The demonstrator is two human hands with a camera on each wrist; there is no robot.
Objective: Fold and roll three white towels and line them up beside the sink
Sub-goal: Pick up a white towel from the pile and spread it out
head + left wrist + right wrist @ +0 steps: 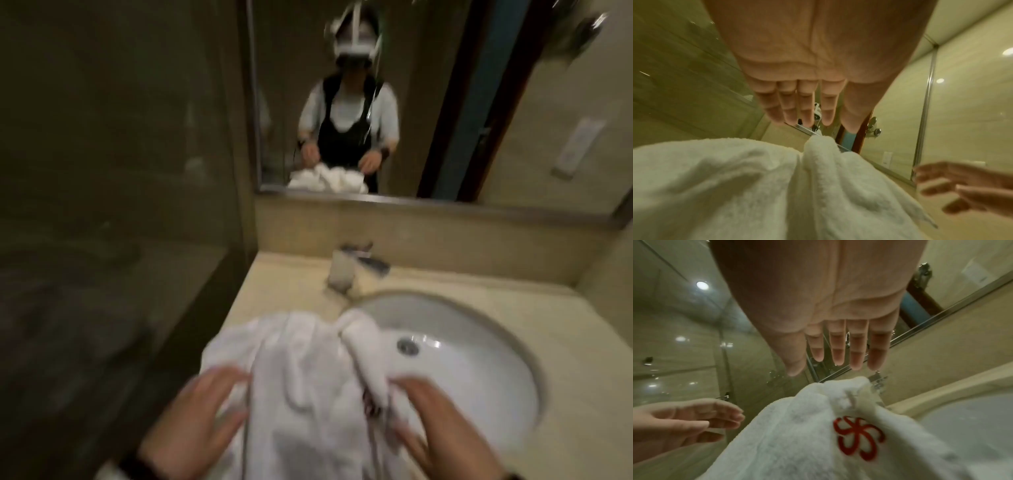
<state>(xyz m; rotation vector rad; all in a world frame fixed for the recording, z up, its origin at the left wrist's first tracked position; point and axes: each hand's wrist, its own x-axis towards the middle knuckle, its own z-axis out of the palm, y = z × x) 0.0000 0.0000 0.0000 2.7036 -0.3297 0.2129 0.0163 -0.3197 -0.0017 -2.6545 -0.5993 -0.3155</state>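
Note:
A heap of crumpled white towels (301,370) lies on the beige counter left of the sink (455,346), with one fold hanging over the basin's rim. One towel carries a red embroidered emblem (858,438). My left hand (212,401) hovers over the heap's left side, fingers straight and spread, holding nothing. My right hand (431,411) hovers over the heap's right side above the basin edge, fingers straight too. In the left wrist view the left hand (797,105) hangs above the towels (756,186); in the right wrist view the right hand (838,350) hangs above the emblem towel (797,443).
A glass tumbler (340,270) and a chrome tap (363,257) stand at the counter's back, beside the basin. A framed mirror (394,102) fills the wall behind. A glass shower partition (120,171) borders the counter on the left. The counter edge (239,301) drops off there.

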